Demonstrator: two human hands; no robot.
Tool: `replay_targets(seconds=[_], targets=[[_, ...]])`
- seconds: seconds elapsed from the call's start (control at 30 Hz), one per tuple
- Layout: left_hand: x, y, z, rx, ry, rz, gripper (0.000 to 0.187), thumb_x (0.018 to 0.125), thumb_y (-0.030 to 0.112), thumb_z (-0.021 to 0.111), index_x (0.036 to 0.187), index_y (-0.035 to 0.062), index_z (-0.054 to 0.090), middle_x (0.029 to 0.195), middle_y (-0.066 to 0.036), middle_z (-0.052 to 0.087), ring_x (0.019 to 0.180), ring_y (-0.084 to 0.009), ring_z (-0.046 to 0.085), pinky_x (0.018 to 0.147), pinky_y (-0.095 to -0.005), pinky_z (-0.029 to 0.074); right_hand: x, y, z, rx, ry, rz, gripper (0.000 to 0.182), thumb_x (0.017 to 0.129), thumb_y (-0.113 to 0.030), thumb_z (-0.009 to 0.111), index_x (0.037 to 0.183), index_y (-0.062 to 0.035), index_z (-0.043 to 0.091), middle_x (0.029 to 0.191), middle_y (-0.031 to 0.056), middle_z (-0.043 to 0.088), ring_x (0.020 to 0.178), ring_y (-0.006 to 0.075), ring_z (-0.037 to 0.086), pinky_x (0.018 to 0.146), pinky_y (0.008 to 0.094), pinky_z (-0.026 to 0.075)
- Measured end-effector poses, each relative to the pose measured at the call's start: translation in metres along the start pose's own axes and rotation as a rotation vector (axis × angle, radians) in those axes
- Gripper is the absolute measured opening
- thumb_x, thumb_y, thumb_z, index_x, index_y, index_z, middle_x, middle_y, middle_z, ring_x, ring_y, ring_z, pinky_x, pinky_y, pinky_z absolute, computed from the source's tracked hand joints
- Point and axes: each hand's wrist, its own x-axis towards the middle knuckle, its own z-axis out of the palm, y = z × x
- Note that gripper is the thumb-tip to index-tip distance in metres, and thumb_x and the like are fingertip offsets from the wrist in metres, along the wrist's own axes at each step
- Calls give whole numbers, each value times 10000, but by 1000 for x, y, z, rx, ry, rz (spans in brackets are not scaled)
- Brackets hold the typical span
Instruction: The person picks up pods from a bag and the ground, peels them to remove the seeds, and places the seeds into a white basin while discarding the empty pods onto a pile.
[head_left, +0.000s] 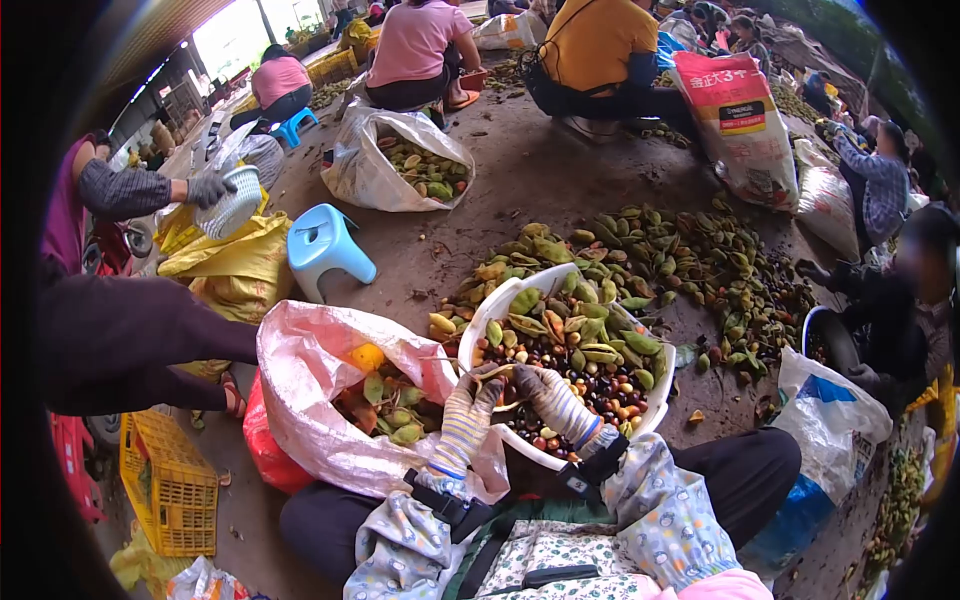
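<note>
My left hand (470, 412), in a striped glove with dark fingertips, is closed at the near left rim of a white basin (655, 405). Beside it my right hand (548, 396), gloved alike, is closed too. Between the fingertips shows a pale, curved piece of husk (508, 405), held by both hands. Green pods (600, 325) fill the far part of the basin, and dark and pale round seeds (600, 393) lie nearer me. Left of my hands an open white sack (320, 420) holds husks and leaves.
A large heap of pods (720, 275) lies beyond the basin. A blue stool (325, 250), another open sack (350, 165) and a yellow crate (180, 490) are on the left. Several people sit around; one stands at left holding a white basket (232, 205).
</note>
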Motion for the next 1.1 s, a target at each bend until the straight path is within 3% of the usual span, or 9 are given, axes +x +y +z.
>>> replay_targets(seconds=[0.17,0.2,0.27,0.53,0.77,0.9,0.93,1.03,1.1], targets=[[14,-29,-2,193,142,158,305,814,-132,468,1085,-8,528,1038,-95,591,931,-148,588,837,-250,483,22,39,-4,80,-75,-335,401,922,-390,513,1116,-40,536,927,28,616,728,73,580,566,207,476],[17,-39,-2,221,151,214,333,798,-161,436,1082,-10,522,1035,-100,589,936,-160,593,848,-257,485,-4,-23,9,39,-57,105,367,902,-301,573,1142,-30,514,966,38,612,850,82,562,708,233,485],[14,-33,10,13,178,138,450,732,-187,322,1109,-2,481,1041,-102,572,973,-186,579,901,-281,466,11,12,8,-190,-27,-255,325,869,-178,624,1139,-32,514,993,38,607,877,100,551,776,253,474],[-3,-26,19,144,-124,140,488,743,-123,465,1208,24,436,1245,-128,450,1171,-226,438,1028,-316,314,18,19,5,-345,254,-249,364,691,27,659,1030,-32,541,927,77,610,839,155,562,783,294,466],[-16,-26,36,564,-31,385,244,951,163,465,1104,13,581,1048,-96,618,979,-193,575,892,-297,435,20,35,-18,-346,248,-176,273,652,14,694,906,-38,610,795,21,626,719,109,547,662,260,476],[0,-1,-7,369,141,-12,265,965,190,433,1064,16,607,951,-67,652,782,-139,609,682,-247,492,27,33,-53,-313,145,-154,294,774,33,540,1038,-71,617,744,-4,617,660,70,553,577,239,472],[0,13,-19,254,233,-51,255,961,199,452,1038,16,611,894,-66,652,762,-139,601,681,-251,487,16,3,-55,-399,79,67,359,790,-30,612,1141,-88,568,775,12,620,674,105,581,593,254,502],[12,29,-84,486,344,150,212,915,105,503,1096,17,570,958,-69,617,871,-151,580,802,-276,473,21,6,-81,-598,-133,-134,674,708,-259,786,1283,-93,474,1070,84,603,846,186,594,646,281,513],[22,20,-137,539,450,295,362,848,0,537,1207,29,497,1098,-117,560,1019,-197,540,885,-313,452,24,-1,-83,-308,-33,-59,439,800,-242,700,1182,-79,557,987,65,632,819,182,591,663,303,510]])
